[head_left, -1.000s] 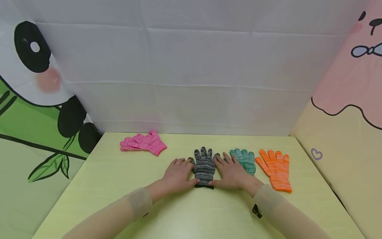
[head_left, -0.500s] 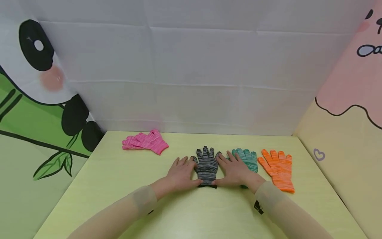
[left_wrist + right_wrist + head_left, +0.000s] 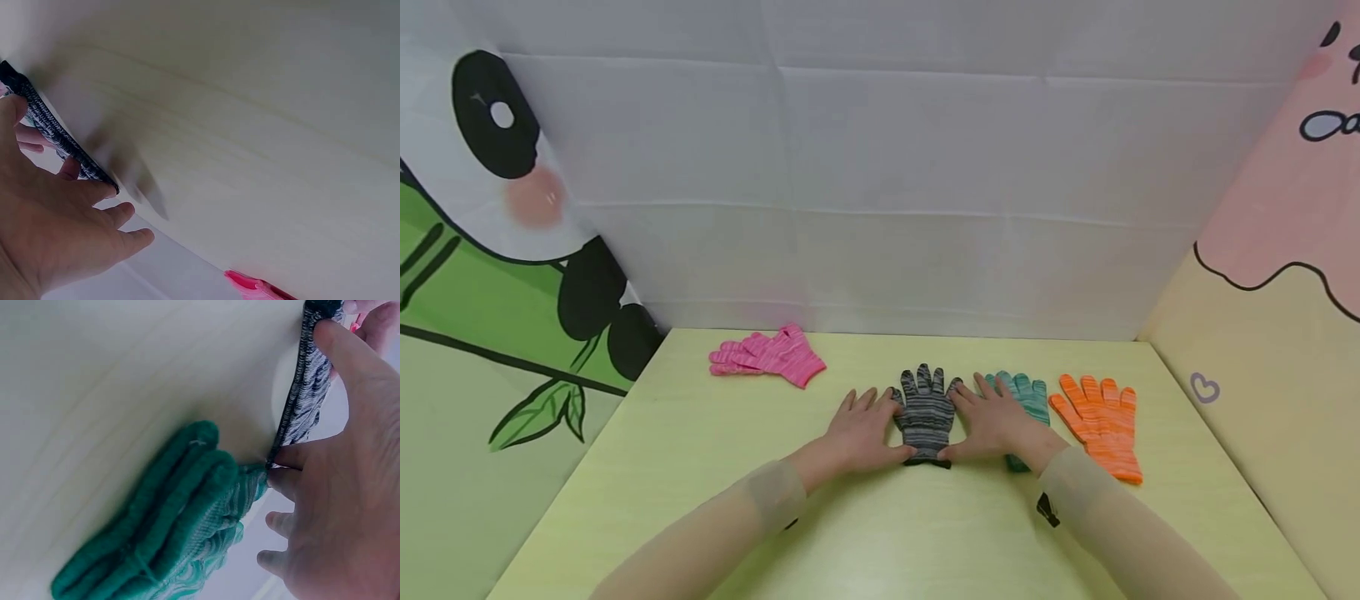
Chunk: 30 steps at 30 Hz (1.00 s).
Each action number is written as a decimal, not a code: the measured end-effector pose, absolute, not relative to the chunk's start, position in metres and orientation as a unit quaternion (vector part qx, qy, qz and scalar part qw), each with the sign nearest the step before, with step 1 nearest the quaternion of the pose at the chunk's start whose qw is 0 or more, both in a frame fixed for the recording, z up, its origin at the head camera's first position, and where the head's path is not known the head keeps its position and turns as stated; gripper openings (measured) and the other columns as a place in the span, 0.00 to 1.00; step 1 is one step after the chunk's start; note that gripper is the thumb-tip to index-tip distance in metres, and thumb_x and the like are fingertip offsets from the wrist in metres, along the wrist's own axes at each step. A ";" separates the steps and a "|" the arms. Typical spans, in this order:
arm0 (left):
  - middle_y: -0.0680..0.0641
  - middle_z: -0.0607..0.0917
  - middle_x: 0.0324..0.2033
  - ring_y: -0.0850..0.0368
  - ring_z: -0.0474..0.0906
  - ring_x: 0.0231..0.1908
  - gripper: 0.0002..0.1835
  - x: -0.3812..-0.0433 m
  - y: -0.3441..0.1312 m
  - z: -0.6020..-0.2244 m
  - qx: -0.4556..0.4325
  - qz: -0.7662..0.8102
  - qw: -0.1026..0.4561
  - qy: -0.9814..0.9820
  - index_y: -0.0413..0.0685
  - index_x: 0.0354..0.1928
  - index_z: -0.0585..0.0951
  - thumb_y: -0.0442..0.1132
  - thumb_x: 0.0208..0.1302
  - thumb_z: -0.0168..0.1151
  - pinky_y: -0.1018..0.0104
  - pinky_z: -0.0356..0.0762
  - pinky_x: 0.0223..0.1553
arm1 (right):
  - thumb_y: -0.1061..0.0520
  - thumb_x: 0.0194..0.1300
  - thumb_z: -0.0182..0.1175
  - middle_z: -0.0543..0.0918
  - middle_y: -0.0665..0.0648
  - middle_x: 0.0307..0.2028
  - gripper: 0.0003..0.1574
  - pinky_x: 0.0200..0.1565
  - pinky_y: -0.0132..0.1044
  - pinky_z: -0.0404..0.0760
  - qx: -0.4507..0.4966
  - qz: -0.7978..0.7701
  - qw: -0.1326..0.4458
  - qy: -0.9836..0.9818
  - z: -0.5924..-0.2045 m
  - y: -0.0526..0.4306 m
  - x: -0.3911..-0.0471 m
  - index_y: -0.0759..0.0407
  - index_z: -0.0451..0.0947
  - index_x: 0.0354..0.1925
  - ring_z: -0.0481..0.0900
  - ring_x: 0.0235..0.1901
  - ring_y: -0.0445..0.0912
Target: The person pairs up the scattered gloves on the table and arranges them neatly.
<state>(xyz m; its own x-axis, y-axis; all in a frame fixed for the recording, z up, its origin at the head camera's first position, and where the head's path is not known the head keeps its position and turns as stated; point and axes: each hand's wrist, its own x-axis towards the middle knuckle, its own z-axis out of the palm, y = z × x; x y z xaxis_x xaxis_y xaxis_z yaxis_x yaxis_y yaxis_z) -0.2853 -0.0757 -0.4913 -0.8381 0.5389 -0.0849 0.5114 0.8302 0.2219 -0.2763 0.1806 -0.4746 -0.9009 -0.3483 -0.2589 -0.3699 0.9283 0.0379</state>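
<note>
A grey-and-black striped knit glove lies flat in the middle of the table, fingers pointing away and dark cuff toward me. My left hand touches its left edge with spread fingers, its thumb at the cuff. On the opposite edge my right hand touches it the same way. A green striped glove lies partly hidden behind my right hand; its folded, rolled cuff shows in the right wrist view. Beyond it an orange glove lies flat with its fingers spread.
Pink gloves lie overlapped at the far left of the pale yellow table. A white sheet hangs behind the table. Printed cartoon panels stand at both sides, with a panda-like picture on the left.
The striped glove and both hands have shifted slightly away and to the right. The head view has also turned a little. The other gloves lie as before.
</note>
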 end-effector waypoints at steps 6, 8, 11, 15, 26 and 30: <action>0.42 0.60 0.77 0.37 0.52 0.76 0.40 -0.287 -0.073 -0.492 0.279 0.088 0.072 0.953 0.56 0.68 0.72 0.73 0.62 0.58 0.36 0.42 0.74 | 0.10 0.53 0.50 0.53 0.57 0.80 0.74 0.74 0.66 0.39 -0.182 0.034 0.125 0.975 -0.472 0.182 -0.276 0.54 0.53 0.81 0.42 0.79 0.63; 0.43 0.59 0.78 0.38 0.52 0.77 0.40 -0.288 -0.073 -0.493 0.277 0.092 0.075 0.953 0.57 0.69 0.72 0.73 0.63 0.57 0.37 0.42 0.75 | 0.10 0.54 0.50 0.53 0.57 0.80 0.74 0.74 0.66 0.40 -0.185 0.030 0.120 0.975 -0.472 0.183 -0.276 0.54 0.53 0.81 0.42 0.79 0.63; 0.43 0.59 0.78 0.38 0.51 0.77 0.40 -0.289 -0.076 -0.496 0.278 0.109 0.078 0.951 0.58 0.70 0.72 0.73 0.64 0.57 0.37 0.42 0.75 | 0.11 0.55 0.50 0.53 0.56 0.80 0.73 0.74 0.66 0.39 -0.187 0.021 0.116 0.975 -0.472 0.184 -0.274 0.54 0.52 0.81 0.42 0.79 0.63; 0.44 0.59 0.78 0.39 0.50 0.77 0.39 -0.291 -0.080 -0.498 0.288 0.122 0.075 0.947 0.60 0.70 0.73 0.73 0.65 0.56 0.37 0.41 0.75 | 0.12 0.57 0.50 0.53 0.56 0.80 0.71 0.73 0.67 0.39 -0.193 0.003 0.109 0.975 -0.474 0.186 -0.272 0.54 0.52 0.81 0.42 0.79 0.63; 0.43 0.55 0.79 0.41 0.47 0.78 0.46 -0.292 -0.105 -0.478 0.307 0.091 0.024 0.947 0.55 0.80 0.61 0.73 0.69 0.50 0.36 0.42 0.75 | 0.21 0.67 0.53 0.54 0.61 0.79 0.60 0.74 0.66 0.41 -0.201 -0.063 0.065 0.975 -0.470 0.203 -0.270 0.54 0.53 0.81 0.42 0.78 0.65; 0.44 0.52 0.80 0.43 0.46 0.79 0.47 -0.292 -0.115 -0.473 0.302 0.079 -0.001 0.950 0.56 0.81 0.57 0.73 0.69 0.49 0.37 0.42 0.75 | 0.24 0.68 0.56 0.55 0.64 0.79 0.58 0.73 0.68 0.41 -0.211 -0.084 0.032 0.973 -0.466 0.211 -0.269 0.55 0.54 0.81 0.43 0.78 0.66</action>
<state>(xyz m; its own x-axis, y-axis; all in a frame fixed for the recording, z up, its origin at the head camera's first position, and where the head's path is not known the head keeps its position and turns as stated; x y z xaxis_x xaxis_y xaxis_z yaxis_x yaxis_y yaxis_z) -0.2917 -0.1149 -0.4727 -0.8179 0.5732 0.0500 0.5736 0.8054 0.1495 -0.2688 0.2112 -0.4662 -0.9091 -0.4157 -0.0269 -0.4050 0.8971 -0.1764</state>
